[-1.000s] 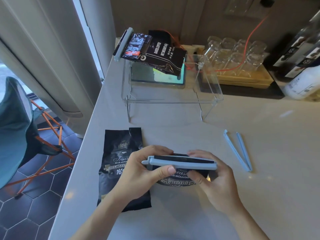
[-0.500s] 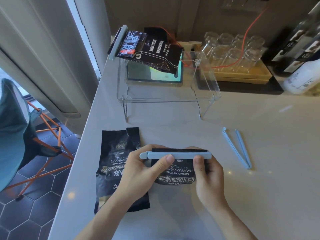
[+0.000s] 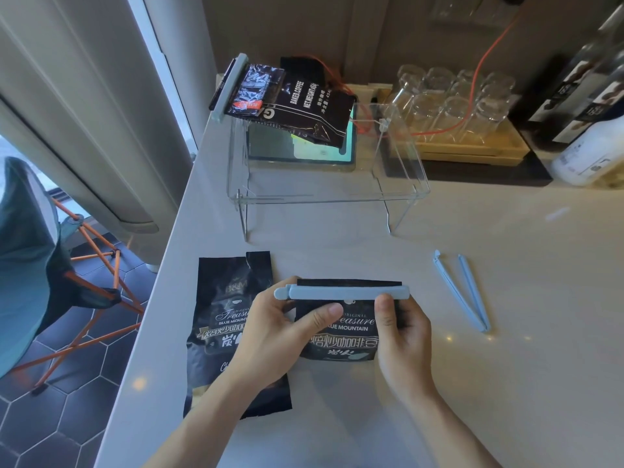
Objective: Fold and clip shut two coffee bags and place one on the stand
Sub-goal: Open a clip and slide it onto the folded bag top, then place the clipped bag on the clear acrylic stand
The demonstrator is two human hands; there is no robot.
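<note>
A black coffee bag [image 3: 341,339] lies on the counter in front of me, its folded top closed by a light blue clip [image 3: 341,293]. My left hand [image 3: 270,336] grips the bag's left side, thumb across its front just below the clip. My right hand [image 3: 403,336] grips the right side, thumb up against the clip. A second black coffee bag [image 3: 223,319] lies flat to the left, unfolded, partly under my left hand. A spare blue clip [image 3: 464,290] lies open at the right. A clear acrylic stand [image 3: 401,163] at the back holds a third clipped bag [image 3: 293,103].
A tablet [image 3: 304,150] lies under the stand. Behind it, a wooden tray [image 3: 472,150] carries several upturned glasses, with bottles [image 3: 587,106] at far right and an orange cable across. The counter edge runs down the left; a folding chair [image 3: 40,265] stands on the tiled floor.
The bag has tipped from clip-towards-me to lying flat with its front up. My right hand shifted to the bag's right side, thumb on the clip.
</note>
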